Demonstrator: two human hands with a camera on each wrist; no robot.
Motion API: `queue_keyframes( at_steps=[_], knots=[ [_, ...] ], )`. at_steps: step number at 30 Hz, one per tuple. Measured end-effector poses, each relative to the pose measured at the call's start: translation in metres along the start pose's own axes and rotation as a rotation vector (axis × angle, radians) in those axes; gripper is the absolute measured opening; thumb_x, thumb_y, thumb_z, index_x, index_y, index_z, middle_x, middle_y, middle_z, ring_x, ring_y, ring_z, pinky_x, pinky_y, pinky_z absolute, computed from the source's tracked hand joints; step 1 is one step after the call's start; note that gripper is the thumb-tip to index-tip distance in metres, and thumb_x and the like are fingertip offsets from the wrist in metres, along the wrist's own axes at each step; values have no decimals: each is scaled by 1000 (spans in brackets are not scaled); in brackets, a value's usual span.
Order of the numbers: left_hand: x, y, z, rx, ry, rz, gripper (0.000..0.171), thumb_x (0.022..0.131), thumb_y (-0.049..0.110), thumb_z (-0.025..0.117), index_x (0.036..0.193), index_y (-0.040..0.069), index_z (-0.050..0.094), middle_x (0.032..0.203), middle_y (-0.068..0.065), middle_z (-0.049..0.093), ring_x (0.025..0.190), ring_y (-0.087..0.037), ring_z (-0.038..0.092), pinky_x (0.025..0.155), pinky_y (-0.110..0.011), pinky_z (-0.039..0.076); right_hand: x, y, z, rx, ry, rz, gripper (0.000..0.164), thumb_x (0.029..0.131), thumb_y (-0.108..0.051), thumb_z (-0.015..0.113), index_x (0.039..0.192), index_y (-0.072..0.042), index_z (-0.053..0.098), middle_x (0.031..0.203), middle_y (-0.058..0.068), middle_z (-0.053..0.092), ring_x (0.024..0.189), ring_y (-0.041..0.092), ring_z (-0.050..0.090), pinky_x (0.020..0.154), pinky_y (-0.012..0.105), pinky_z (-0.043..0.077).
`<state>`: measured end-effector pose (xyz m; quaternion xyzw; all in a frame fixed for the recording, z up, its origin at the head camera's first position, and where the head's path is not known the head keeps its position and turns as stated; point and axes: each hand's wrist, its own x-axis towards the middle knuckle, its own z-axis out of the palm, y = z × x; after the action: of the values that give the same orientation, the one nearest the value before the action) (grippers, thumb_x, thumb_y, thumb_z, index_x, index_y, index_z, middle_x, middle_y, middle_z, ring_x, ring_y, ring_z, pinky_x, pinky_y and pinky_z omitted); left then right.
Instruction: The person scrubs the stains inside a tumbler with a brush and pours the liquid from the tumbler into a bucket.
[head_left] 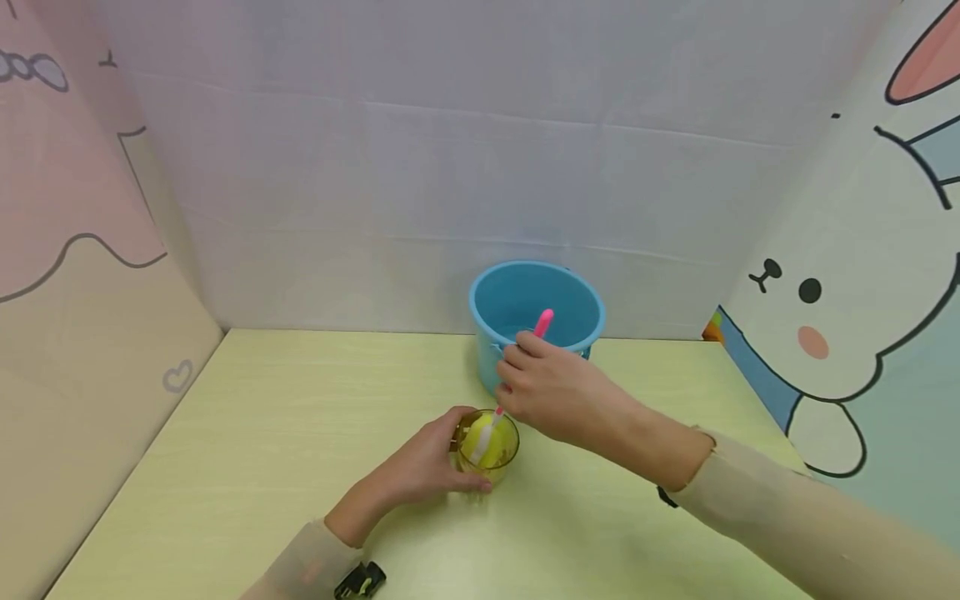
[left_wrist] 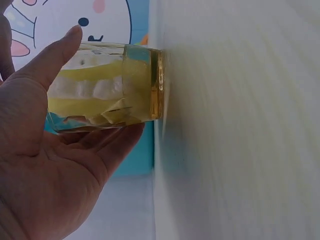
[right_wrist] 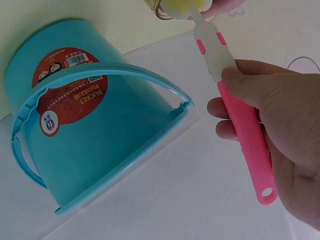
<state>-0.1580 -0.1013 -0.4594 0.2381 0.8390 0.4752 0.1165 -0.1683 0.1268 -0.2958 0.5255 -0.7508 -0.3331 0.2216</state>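
My left hand [head_left: 427, 461] grips an amber glass cup [left_wrist: 135, 82] from the side, thumb and fingers around its wall. The cup stands upright, its base at the tabletop in the left wrist view. Inside it sits the yellow and white sponge head [head_left: 486, 442] of a cup brush. Above the cup, my right hand [head_left: 551, 383] holds the brush's pink handle [right_wrist: 246, 135] between thumb and curled fingers. The brush slants down into the cup, its white neck [right_wrist: 215, 55] showing in the right wrist view.
Just behind my right hand stands a blue bucket [head_left: 491, 354] with a red label [right_wrist: 75, 97] and a hinged handle [right_wrist: 125, 69]. It is close to the back wall of pale cloth [head_left: 360, 183]. Cartoon-printed cloth flanks the pale yellow table [head_left: 300, 400].
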Motion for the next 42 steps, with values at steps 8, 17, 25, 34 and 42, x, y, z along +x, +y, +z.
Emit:
queue_keyframes(
  at_steps=[8,17,25,34,42],
  knots=[
    [-2,-1,-1,-15,-25,-8,88,86,40,91,155,12,44,134,4,60,117,-16,62,100,-38,54,1,4,4,-2,-3,-24,34,83,-34,93,110,-22,76,101,5,70,102,27,60,100,41,43],
    [-3,0,-3,-30,-31,-11,88,87,39,90,156,12,43,135,3,60,122,-19,62,104,-42,53,0,8,6,4,-17,-17,33,85,-35,92,112,-25,76,101,5,69,104,27,58,103,41,42],
    [-3,0,-3,-36,-29,-12,88,87,39,91,155,12,43,136,3,60,124,-19,62,105,-41,52,1,8,2,-14,-54,-19,43,80,-39,94,116,-25,77,107,6,71,110,28,58,104,43,41],
    [-2,-1,-3,-31,-20,-18,87,85,37,92,154,13,44,140,2,59,126,-20,61,107,-43,51,0,8,-4,-37,-62,-41,41,81,-41,93,115,-25,76,109,6,71,112,28,58,104,43,40],
    [-2,-2,-2,-30,-20,-18,90,85,40,92,155,11,43,140,0,59,126,-20,60,107,-43,51,-2,9,-7,-18,-45,-52,42,80,-42,94,116,-27,77,106,5,71,109,27,57,103,42,41]
  ],
)
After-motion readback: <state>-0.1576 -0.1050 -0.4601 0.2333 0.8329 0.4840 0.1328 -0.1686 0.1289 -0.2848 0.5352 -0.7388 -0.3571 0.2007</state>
